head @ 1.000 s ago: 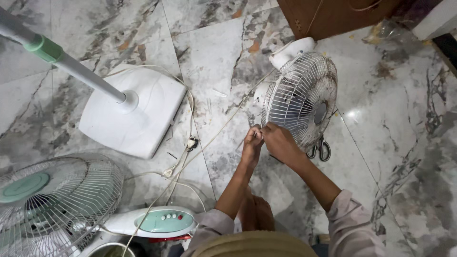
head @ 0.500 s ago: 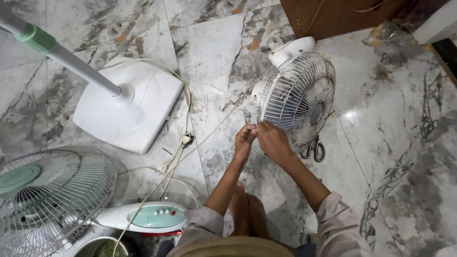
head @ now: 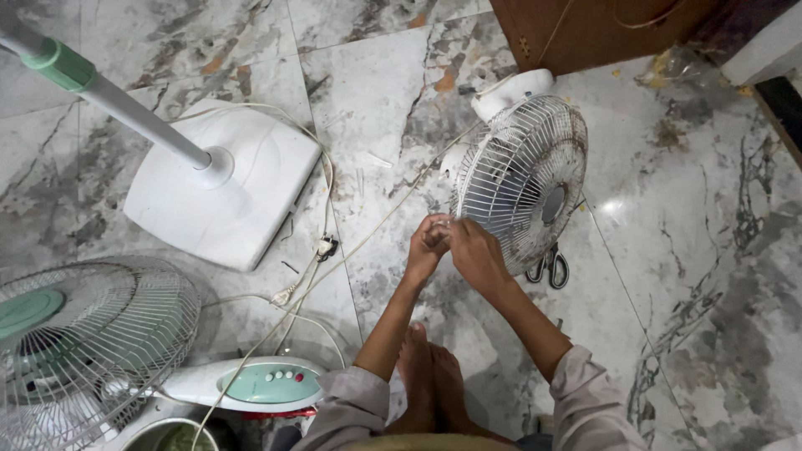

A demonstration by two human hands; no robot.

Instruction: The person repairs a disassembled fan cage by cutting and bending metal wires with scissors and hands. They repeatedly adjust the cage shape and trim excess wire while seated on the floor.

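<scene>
Grey-veined marble floor [head: 685,276] fills nearly everything below me, with a brown wooden door [head: 601,29] at its far edge. Biggest on it is the wire guard of a pedestal fan [head: 83,351], lying at my lower left with a green hub. Beside that guard is its white control housing [head: 259,384], which has a pale green button panel. Beyond them stands a square white base [head: 225,196] with a pole [head: 125,113] slanting up out of view.

The thing I'm working on, the small white fan [head: 522,175], sits straight ahead of me near the door, its rusty guard tilted toward me. My left hand [head: 426,246] and right hand [head: 476,255] meet at the guard's lower left rim. Both have their fingertips pinched shut on something too small to make out, right against the wires.

I judge this to be fiddly work at the guard's edge. Any further move there calls for a fine, steady pinch, since the wires are thin and close-set.

My bare feet [head: 426,376] rest below my wrists. Black-handled scissors [head: 549,267] lie just under the small fan, and a plug [head: 326,246] lies among loose white cords [head: 368,234].

By count: two guards, one base with one pole, one control housing, one pair of scissors and one plug.
</scene>
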